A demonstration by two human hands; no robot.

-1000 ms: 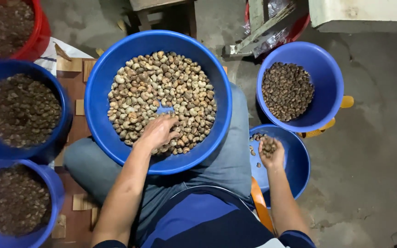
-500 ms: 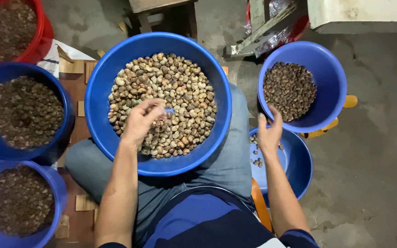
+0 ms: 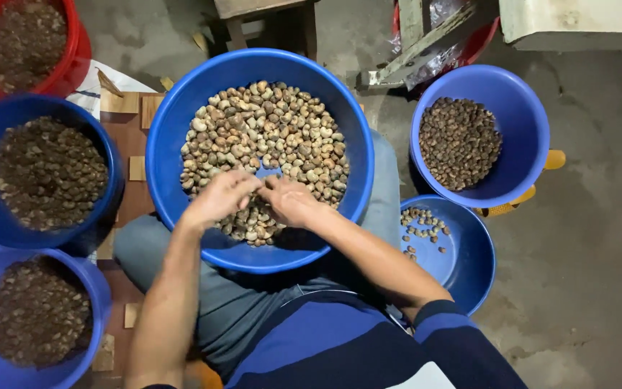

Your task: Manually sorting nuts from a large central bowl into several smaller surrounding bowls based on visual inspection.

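Note:
A large blue basin (image 3: 181,108) rests on my lap, filled with pale cashew nuts (image 3: 268,130). My left hand (image 3: 222,196) and my right hand (image 3: 289,202) meet over the near part of the pile, fingertips touching the nuts. Fingers of both hands are curled around nuts, though what each one grips is hidden. To my right a lower blue basin (image 3: 469,266) holds a few loose nuts (image 3: 419,223).
A blue bucket (image 3: 534,122) of dark nuts stands at the right. Two blue buckets (image 3: 102,158) (image 3: 95,288) of dark brown material and a red bucket (image 3: 77,50) stand at the left. Wooden blocks (image 3: 137,168) lie on the brown floor. A metal frame (image 3: 426,36) is at the back.
My right hand left the small basin on the right and came to the large basin, joining my left hand. The nuts it held now lie in the small basin.

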